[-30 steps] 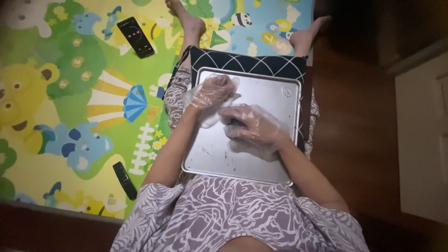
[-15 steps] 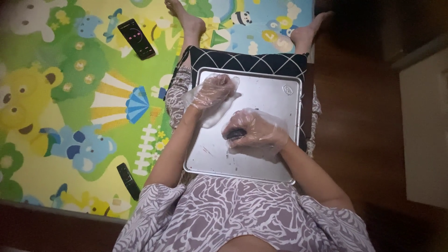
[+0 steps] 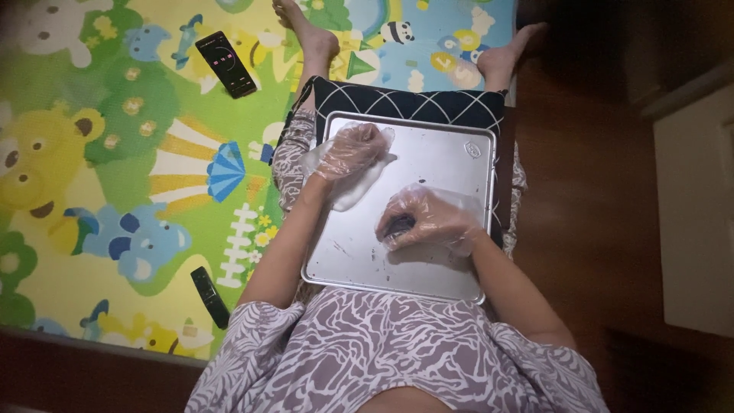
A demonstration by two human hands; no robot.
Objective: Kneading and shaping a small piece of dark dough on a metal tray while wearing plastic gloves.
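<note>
A silver metal tray [image 3: 451,164] lies on a dark cushion with a white diamond pattern [image 3: 413,103] across my lap. Both hands wear clear plastic gloves. My left hand [image 3: 350,151] is curled into a fist and presses on a flat white piece of dough [image 3: 353,187] at the tray's left side. My right hand [image 3: 425,220] cups a small dark lump [image 3: 398,226] in the middle of the tray. Dark smears and crumbs dot the tray in front of that hand.
I sit on a bright cartoon play mat [image 3: 115,153] with my legs stretched out. A black phone [image 3: 225,63] lies on the mat at the upper left. A black remote [image 3: 209,296] lies near my left hip. Dark wood floor and a white cabinet [image 3: 696,222] are on the right.
My right hand has slid toward me and closed over the dark lump. My left hand stays pressed on the white dough.
</note>
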